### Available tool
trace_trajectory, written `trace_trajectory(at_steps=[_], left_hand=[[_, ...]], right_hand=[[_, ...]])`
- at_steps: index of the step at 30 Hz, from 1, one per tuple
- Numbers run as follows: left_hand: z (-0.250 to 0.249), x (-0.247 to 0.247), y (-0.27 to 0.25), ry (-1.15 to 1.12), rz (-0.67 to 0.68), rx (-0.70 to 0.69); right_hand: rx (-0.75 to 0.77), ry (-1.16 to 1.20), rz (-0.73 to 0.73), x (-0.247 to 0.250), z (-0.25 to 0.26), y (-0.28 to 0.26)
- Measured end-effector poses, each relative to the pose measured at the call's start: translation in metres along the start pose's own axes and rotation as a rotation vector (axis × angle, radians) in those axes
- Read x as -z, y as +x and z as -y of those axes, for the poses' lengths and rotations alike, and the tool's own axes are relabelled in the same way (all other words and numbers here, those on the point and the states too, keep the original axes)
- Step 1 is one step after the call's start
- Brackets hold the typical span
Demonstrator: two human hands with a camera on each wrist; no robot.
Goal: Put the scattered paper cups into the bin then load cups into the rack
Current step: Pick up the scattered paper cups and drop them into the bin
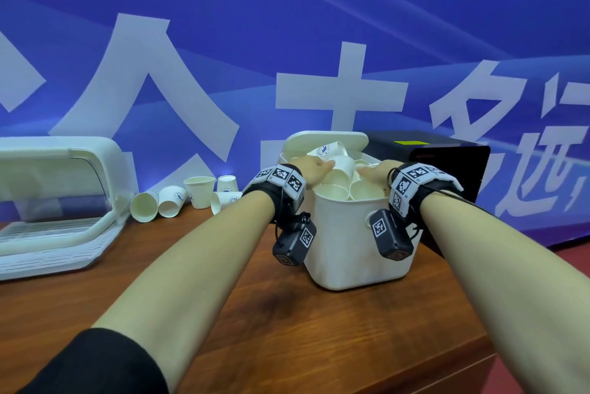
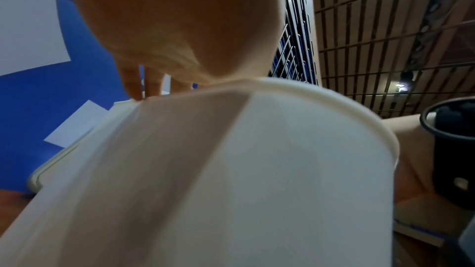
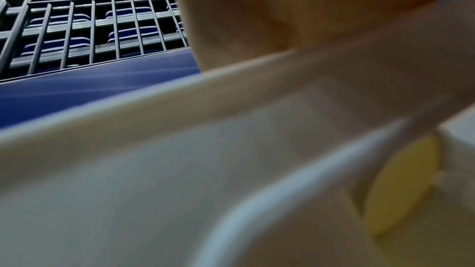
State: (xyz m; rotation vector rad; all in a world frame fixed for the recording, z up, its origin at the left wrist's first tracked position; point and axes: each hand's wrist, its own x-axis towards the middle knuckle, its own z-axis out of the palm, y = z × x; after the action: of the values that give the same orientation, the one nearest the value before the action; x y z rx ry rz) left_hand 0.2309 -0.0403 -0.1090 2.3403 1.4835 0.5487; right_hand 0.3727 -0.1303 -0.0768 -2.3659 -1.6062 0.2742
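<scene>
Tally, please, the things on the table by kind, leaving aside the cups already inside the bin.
Loose paper cups: 5
Bin: 1
Rack: 1
Black box: 1
Total: 8
</scene>
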Motion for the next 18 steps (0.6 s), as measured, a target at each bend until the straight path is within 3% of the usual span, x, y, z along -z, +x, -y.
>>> trace_trajectory(at_steps=[3,7,14,18], left_hand=[[0.003,-0.008,0.005,0.02,0.022,0.054],[0.004,-0.011,0.003,-0.127,-0.121,-0.035],[0.005,-0.008,0.005,-0.113,-0.211,-0.111],[0.004,-0.003,0.002,-0.04,-0.135,-0.04]], right_hand=[[0.013,-0.09,-0.061,-0.002,-0.005,0.016],[-0.071,-0.083,-0.192,-0.003,-0.007,0.036],[-0.019,-0.02,-0.166,0.007,0.002,0.034],[0.056,-0.041,-0.132,-0.006,0.02,0.044]])
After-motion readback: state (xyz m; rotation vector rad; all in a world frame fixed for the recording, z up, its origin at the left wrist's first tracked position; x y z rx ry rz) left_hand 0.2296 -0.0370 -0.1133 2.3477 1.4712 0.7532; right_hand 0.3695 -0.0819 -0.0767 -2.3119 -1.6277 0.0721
